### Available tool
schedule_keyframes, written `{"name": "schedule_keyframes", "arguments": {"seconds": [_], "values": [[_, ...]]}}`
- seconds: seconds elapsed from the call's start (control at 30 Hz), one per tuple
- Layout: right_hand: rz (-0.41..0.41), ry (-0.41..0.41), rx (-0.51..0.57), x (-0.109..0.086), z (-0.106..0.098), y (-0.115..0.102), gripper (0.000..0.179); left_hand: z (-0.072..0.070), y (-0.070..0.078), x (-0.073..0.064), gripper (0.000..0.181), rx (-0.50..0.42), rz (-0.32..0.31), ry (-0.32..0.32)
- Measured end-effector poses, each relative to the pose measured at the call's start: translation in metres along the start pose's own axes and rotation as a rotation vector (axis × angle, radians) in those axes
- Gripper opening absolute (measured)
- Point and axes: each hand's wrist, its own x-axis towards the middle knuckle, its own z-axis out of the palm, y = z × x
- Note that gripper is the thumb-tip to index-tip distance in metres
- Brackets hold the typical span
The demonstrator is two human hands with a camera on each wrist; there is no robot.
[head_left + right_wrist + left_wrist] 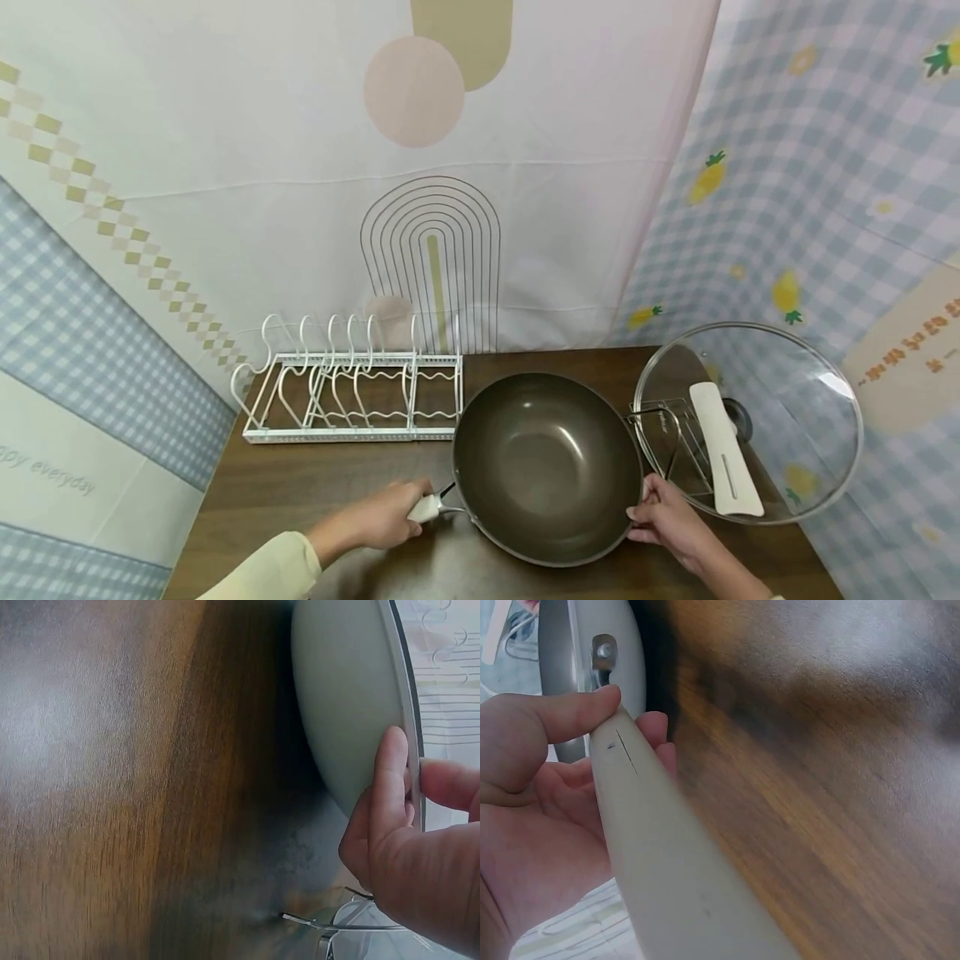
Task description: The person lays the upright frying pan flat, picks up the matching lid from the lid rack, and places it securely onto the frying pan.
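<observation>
A dark-lined wok [547,471] with a pale outer wall [349,682] is held between my two hands at the middle of the table. My left hand [386,512] grips its cream handle [656,847], the thumb lying along the top near the metal joint and fingertips showing on the far side. My right hand [663,517] pinches the rim on the opposite side. In the right wrist view that thumb is on the inner side and the fingers [390,761] are against the outer wall. The inside of the wok has nothing in it.
A white wire pan rack [352,433] with upright loops stands at the back left. On the right, a glass lid [810,417] leans upright in a metal wire stand [678,417], with a long cream piece [723,450] across it. Fabric-covered walls close off the back and sides.
</observation>
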Motion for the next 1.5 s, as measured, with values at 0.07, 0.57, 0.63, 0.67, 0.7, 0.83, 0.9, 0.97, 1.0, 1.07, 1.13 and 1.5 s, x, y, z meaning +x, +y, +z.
{"name": "schedule_keyframes", "arguments": {"seconds": [0.07, 0.57, 0.63, 0.67, 0.7, 0.83, 0.9, 0.97, 1.0, 1.07, 1.13, 1.5], "values": [[0.008, -0.003, -0.011, 0.0, 0.0, -0.001, 0.028, 0.001, -0.001, 0.0, 0.036, 0.0, -0.013, 0.016], [0.015, -0.038, -0.01, 0.0, -0.004, 0.0, 0.022, 0.001, -0.006, 0.002, 0.033, -0.07, -0.106, 0.05], [0.005, -0.055, -0.005, 0.0, -0.004, 0.0, 0.022, -0.002, -0.007, 0.002, 0.033, -0.087, -0.108, 0.038], [0.003, -0.059, -0.003, 0.0, -0.003, 0.0, 0.022, -0.003, -0.008, 0.003, 0.033, -0.093, -0.11, 0.033], [0.001, -0.062, -0.002, 0.0, -0.003, -0.001, 0.021, -0.003, -0.008, 0.003, 0.033, -0.095, -0.113, 0.03], [0.006, -0.061, -0.012, 0.0, -0.004, -0.001, 0.02, -0.005, -0.009, 0.004, 0.033, -0.103, -0.129, 0.008], [0.01, -0.061, -0.02, 0.0, -0.005, -0.001, 0.02, -0.006, -0.009, 0.006, 0.034, -0.108, -0.134, -0.002], [0.018, -0.069, -0.027, -0.001, -0.006, -0.001, 0.02, -0.007, -0.01, 0.007, 0.035, -0.115, -0.133, -0.008], [0.022, -0.074, -0.031, -0.002, -0.007, -0.001, 0.02, -0.007, -0.011, 0.008, 0.035, -0.113, -0.134, -0.01], [0.031, -0.086, -0.038, -0.002, -0.008, 0.0, 0.021, -0.009, -0.011, 0.008, 0.035, -0.112, -0.135, -0.013], [0.046, -0.093, -0.047, -0.002, -0.009, -0.001, 0.021, -0.01, -0.012, 0.009, 0.035, -0.108, -0.139, -0.013], [-0.043, 0.048, -0.316, -0.006, -0.015, -0.012, 0.024, -0.019, -0.009, 0.012, 0.033, -0.132, -0.116, 0.045]]}}
